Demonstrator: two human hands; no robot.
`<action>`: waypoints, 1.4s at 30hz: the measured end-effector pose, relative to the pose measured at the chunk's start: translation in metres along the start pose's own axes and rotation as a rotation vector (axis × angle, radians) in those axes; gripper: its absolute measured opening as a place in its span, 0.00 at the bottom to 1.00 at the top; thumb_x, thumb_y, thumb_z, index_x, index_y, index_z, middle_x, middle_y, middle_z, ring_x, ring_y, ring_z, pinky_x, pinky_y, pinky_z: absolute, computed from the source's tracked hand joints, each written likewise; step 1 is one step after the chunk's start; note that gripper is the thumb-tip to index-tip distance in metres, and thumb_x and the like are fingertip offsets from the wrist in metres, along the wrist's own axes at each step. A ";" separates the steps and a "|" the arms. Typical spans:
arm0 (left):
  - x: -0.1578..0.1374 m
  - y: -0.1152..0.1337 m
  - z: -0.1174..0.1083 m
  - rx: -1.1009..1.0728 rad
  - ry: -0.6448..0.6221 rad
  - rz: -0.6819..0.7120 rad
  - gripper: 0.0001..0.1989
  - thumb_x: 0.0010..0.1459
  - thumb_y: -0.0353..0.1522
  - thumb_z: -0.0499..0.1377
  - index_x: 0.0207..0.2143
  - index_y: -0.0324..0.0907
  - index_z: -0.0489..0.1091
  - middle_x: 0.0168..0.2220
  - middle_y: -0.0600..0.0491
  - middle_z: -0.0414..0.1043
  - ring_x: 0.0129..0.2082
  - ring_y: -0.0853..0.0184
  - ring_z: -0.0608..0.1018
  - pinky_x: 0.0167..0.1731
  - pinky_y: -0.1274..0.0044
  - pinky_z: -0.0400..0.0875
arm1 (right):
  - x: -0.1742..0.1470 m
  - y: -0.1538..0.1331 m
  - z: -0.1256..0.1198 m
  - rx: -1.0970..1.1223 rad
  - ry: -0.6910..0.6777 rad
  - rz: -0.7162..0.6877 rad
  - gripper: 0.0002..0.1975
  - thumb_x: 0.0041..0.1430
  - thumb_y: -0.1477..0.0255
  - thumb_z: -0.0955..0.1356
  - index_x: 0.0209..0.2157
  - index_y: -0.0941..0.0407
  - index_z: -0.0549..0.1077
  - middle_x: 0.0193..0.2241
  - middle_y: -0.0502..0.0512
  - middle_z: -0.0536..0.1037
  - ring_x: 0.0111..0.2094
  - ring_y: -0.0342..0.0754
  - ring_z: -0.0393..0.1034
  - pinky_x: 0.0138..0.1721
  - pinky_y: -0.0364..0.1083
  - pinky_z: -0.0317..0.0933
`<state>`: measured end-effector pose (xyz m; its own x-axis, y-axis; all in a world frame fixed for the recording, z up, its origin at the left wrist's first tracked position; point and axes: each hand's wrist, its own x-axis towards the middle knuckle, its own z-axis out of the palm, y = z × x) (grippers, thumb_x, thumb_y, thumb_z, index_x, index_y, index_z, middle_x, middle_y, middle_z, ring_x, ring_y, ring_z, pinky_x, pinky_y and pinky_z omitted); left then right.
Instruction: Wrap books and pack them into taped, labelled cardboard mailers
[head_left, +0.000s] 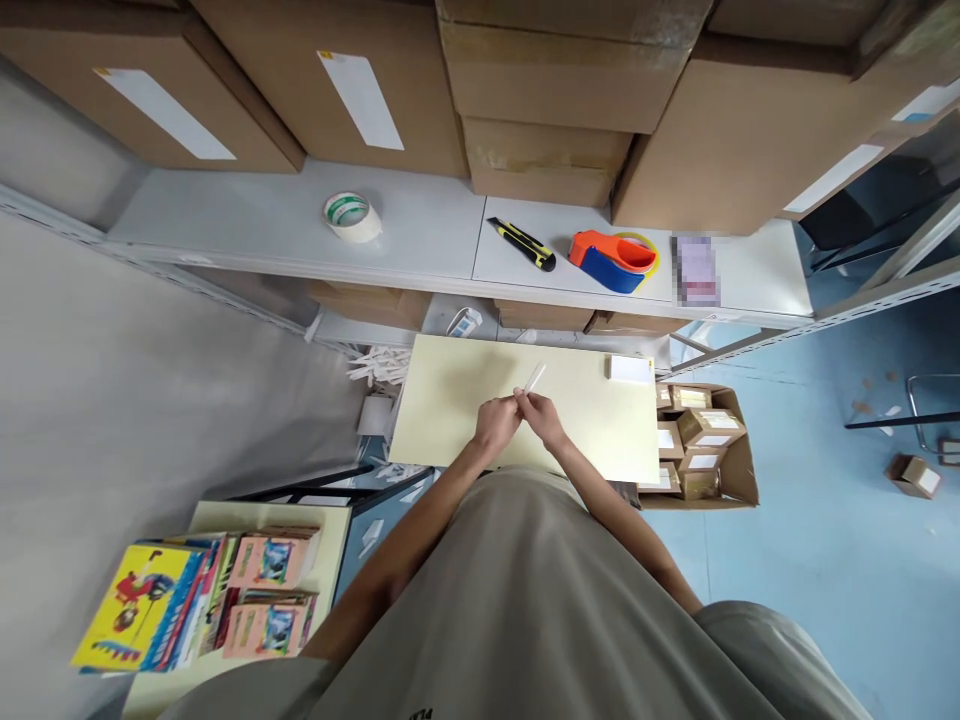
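A slim, straight, whitish stick [535, 376], its long axis running forward and slightly right from the grip above the flat pale-yellow tabletop [592, 425], appears pinched by the nearer right hand [541, 418], while whether the curled left hand [498, 425] alongside also grips it is unclear.

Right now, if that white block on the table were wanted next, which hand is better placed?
Probably the right hand: it is nearer the white block, at the right end of the table. The left hand is farther. Both meet by the white stick, so either may need freeing first.
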<state>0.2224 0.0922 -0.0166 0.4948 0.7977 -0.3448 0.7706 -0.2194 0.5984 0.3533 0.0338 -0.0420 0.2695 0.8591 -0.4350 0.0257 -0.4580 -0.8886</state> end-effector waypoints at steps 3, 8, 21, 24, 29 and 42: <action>-0.014 0.010 0.008 0.139 -0.052 -0.020 0.18 0.77 0.27 0.58 0.56 0.41 0.88 0.52 0.34 0.90 0.52 0.43 0.91 0.51 0.63 0.80 | -0.003 0.012 0.011 0.034 0.074 0.024 0.40 0.62 0.25 0.66 0.24 0.48 0.63 0.23 0.50 0.69 0.31 0.50 0.64 0.35 0.49 0.67; -0.021 0.007 0.002 -0.088 0.010 0.069 0.27 0.72 0.35 0.68 0.71 0.46 0.80 0.59 0.41 0.90 0.57 0.45 0.91 0.62 0.61 0.83 | 0.002 0.009 -0.011 0.087 0.148 -0.022 0.42 0.55 0.21 0.67 0.23 0.48 0.63 0.21 0.49 0.65 0.29 0.49 0.62 0.32 0.49 0.65; -0.047 0.009 -0.111 -1.077 0.084 -0.012 0.32 0.52 0.56 0.83 0.45 0.40 0.89 0.42 0.47 0.89 0.40 0.58 0.87 0.38 0.73 0.79 | -0.016 -0.068 -0.091 0.506 -0.268 -0.081 0.35 0.51 0.31 0.81 0.34 0.50 0.84 0.35 0.61 0.89 0.53 0.68 0.87 0.49 0.60 0.85; -0.054 0.021 -0.116 -1.139 0.068 -0.020 0.31 0.49 0.55 0.85 0.43 0.41 0.91 0.41 0.47 0.90 0.37 0.61 0.85 0.35 0.75 0.76 | -0.017 -0.070 -0.089 0.502 -0.272 -0.076 0.36 0.50 0.30 0.81 0.33 0.50 0.83 0.36 0.62 0.89 0.54 0.69 0.87 0.49 0.62 0.85; -0.047 0.012 -0.115 -1.073 0.053 0.004 0.32 0.53 0.56 0.83 0.47 0.40 0.90 0.46 0.44 0.91 0.43 0.57 0.88 0.41 0.72 0.82 | -0.018 -0.073 -0.095 0.478 -0.276 -0.085 0.37 0.48 0.28 0.82 0.31 0.49 0.81 0.32 0.60 0.86 0.48 0.66 0.86 0.46 0.59 0.83; -0.056 0.009 -0.010 -0.374 0.187 0.018 0.29 0.70 0.38 0.73 0.72 0.53 0.79 0.63 0.48 0.89 0.55 0.48 0.93 0.61 0.59 0.89 | -0.029 -0.055 -0.041 -0.107 -0.093 -0.196 0.40 0.70 0.27 0.65 0.30 0.51 0.74 0.25 0.53 0.75 0.33 0.53 0.76 0.36 0.49 0.76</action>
<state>0.1973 0.0512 0.0157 0.3993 0.8912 -0.2153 0.5465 -0.0428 0.8364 0.3835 0.0243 0.0255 0.1591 0.9492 -0.2715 0.1719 -0.2975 -0.9391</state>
